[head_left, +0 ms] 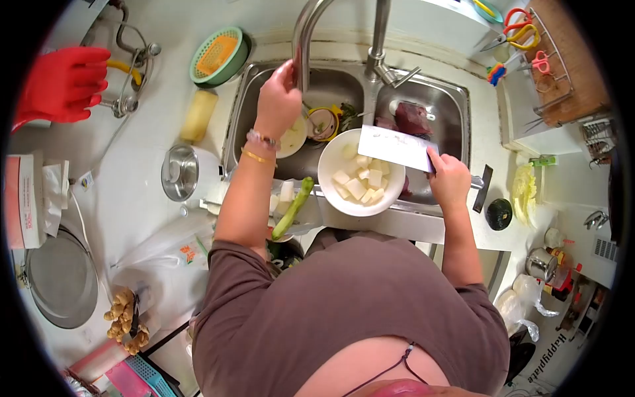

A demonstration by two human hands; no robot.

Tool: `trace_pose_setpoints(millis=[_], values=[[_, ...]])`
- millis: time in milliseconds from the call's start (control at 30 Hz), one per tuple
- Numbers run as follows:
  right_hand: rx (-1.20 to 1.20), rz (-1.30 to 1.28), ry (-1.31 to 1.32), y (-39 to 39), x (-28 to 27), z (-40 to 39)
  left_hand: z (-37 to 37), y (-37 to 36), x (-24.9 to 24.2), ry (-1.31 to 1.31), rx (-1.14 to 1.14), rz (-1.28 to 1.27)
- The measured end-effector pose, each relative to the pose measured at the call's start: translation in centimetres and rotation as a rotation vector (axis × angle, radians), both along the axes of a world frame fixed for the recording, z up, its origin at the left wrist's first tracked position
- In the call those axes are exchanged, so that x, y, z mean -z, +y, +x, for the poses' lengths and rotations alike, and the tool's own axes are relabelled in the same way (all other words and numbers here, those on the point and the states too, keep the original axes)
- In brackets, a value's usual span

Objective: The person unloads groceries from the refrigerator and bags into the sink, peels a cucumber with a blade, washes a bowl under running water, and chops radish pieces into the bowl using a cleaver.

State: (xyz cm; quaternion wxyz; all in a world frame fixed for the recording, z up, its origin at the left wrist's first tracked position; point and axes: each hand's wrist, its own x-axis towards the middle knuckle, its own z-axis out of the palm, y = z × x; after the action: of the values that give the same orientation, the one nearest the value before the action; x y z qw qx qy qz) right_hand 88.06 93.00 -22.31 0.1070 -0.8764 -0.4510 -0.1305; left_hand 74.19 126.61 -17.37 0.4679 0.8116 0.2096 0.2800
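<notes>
My left hand (279, 98) is raised over the left sink basin, its fingers closed against the curved faucet spout (303, 63). In my right hand (451, 177) is a cleaver (397, 147), gripped where its handle meets the wide blade. The blade lies over the right rim of a white bowl (329, 188). Pale, cut chunks (357, 188) fill the bowl's bottom. The bowl is at the front of the sink, between the two basins. Behind it, the left basin holds a lighter bowl (291, 140) and a yellow-rimmed container (324, 124), partly hidden.
Dark red meat (415, 119) lies in the right basin (456, 109). A long green vegetable (294, 208) rests at the front edge. On the left counter stand a metal bowl (180, 173), a green basket (228, 66) and a pan (63, 281). Scissors (526, 36) hang at right.
</notes>
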Motion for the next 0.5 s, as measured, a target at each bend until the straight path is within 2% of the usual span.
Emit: trace_pose_setpoints(millis=[100,167,267,367,433,467,500], values=[[0.041,-0.042,-0.033,-1.7,-0.1,0.0,0.0,-3.8,-1.1,0.122,0.088,-0.096],[0.019,-0.046,-0.021,-2.3,0.2,0.0,1.2,-5.6,-0.5,0.025,0.435,-0.449],[-0.006,-0.073,-0.012,-2.7,0.1,-0.2,5.8,-5.5,-0.2,0.166,0.703,-0.484],[0.004,-0.076,0.006,-2.3,-0.3,-0.6,11.8,-5.3,1.9,0.401,0.555,0.104],[0.023,-0.075,0.02,-1.7,-0.4,-1.0,15.5,-5.3,3.9,0.19,0.721,0.529],[0.025,-0.081,0.019,-1.3,-0.3,-1.1,16.7,-6.4,2.2,0.418,0.737,0.529],[0.016,-0.101,0.019,-1.0,-0.5,-1.3,18.1,-7.0,3.9,0.371,0.642,0.544]])
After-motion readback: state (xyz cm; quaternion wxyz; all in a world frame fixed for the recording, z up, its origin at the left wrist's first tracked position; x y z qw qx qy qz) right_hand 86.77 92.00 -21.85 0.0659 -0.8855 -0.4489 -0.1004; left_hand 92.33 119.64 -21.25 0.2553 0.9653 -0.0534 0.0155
